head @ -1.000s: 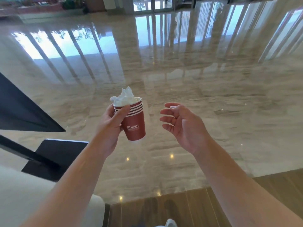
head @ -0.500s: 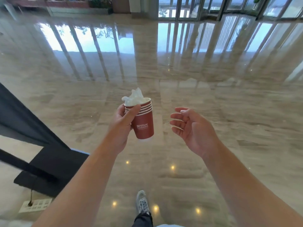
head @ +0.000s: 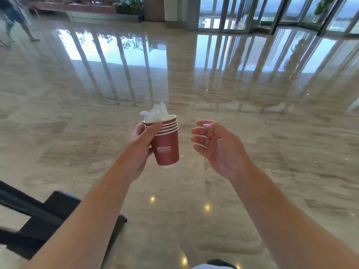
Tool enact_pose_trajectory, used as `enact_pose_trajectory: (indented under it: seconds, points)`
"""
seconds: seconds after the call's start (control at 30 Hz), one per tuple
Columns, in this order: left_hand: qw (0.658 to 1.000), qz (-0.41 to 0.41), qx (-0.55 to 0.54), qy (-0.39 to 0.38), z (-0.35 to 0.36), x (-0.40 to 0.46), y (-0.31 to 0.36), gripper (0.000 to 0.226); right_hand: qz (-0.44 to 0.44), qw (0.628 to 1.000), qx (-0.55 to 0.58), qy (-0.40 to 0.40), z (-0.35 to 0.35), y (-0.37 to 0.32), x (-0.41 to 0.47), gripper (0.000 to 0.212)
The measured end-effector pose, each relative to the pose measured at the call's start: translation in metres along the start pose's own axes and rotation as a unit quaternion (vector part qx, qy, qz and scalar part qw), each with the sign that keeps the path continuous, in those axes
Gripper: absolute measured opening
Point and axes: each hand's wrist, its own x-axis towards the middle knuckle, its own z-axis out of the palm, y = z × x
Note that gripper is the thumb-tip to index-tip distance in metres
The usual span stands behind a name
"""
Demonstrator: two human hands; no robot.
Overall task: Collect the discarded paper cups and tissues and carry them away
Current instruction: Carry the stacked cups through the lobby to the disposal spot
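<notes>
My left hand (head: pixel 138 150) grips a stack of several nested red paper cups (head: pixel 167 150) held upright in front of me, thumb across the rims. Crumpled white tissue (head: pixel 156 114) sticks out of the top cup. My right hand (head: pixel 217 147) hovers a short way to the right of the cups, palm turned toward them, fingers loosely extended and holding nothing.
A glossy marble floor (head: pixel 252 171) stretches ahead to glass doors (head: pixel 233 14) at the back. A black stand base (head: pixel 44 220) sits at the lower left. A person's legs (head: pixel 17 26) show at the far upper left, beside planters (head: pixel 101 6).
The view has advanced across the floor toward the glass doors; the black stand has slid lower left. Both hands keep the same pose with the cups.
</notes>
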Motion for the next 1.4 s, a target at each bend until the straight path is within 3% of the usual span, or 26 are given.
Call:
enact_pose_trajectory:
  seconds: [0.1,0.23,0.5,0.87,1.13,1.4]
  points:
    - [1.0,-0.007,0.002,0.007,-0.004,0.037,-0.001,0.041,0.002,1.0,0.004,-0.012,-0.002,-0.004,0.04,0.018]
    - [1.0,-0.014,0.018,0.003,0.001,0.093,-0.007,0.059,0.011,1.0,0.004,-0.006,-0.014,-0.009,0.098,0.018]
    - [0.999,-0.016,0.032,0.025,0.025,0.237,-0.006,0.073,0.027,0.999,0.015,-0.013,-0.039,-0.047,0.25,0.019]
    - [0.999,0.014,0.026,0.029,0.093,0.429,0.022,0.071,0.008,0.999,0.04,-0.034,-0.073,-0.137,0.425,0.02]
    - [0.998,0.021,0.015,0.05,0.064,0.53,0.035,0.075,0.026,0.998,0.047,-0.033,-0.065,-0.144,0.528,0.02]
    - [0.998,0.038,-0.005,0.057,0.002,0.677,0.056,0.067,0.025,1.0,-0.005,-0.017,-0.003,-0.144,0.67,0.019]
